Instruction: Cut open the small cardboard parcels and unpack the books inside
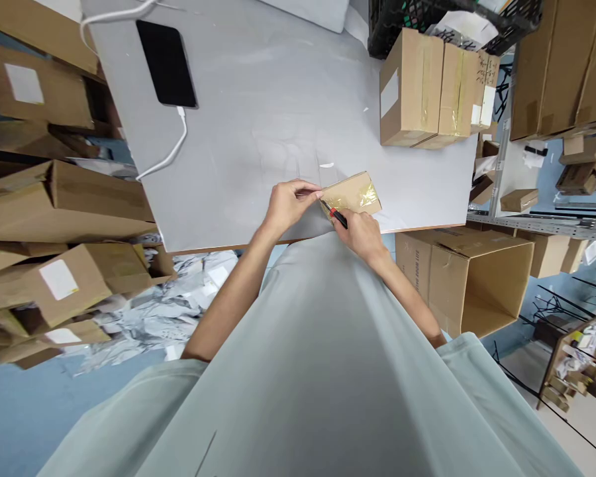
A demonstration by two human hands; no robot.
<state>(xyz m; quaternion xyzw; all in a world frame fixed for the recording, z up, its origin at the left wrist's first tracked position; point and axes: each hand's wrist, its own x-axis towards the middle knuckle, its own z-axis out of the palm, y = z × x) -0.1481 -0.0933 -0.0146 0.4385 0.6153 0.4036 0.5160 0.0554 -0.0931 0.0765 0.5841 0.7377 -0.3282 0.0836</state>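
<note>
A small flat cardboard box (350, 190) with shiny clear tape on it lies near the front edge of the table. In my right hand (361, 233) is a black and red utility knife (338, 217), its tip at the left end of the box. My left hand (292, 204) has its fingers pinched together at the box's left corner; what exactly lies between the fingertips is too small to see clearly. A small white scrap (326, 165) rests just behind the box.
Several taped cartons (420, 89) stand at the table's back right, before a black crate (377, 40). A phone (166, 63) with a white cable (176, 149) lies at the left. An open carton (451, 278) sits right of me; boxes (74, 278) pile up on the left.
</note>
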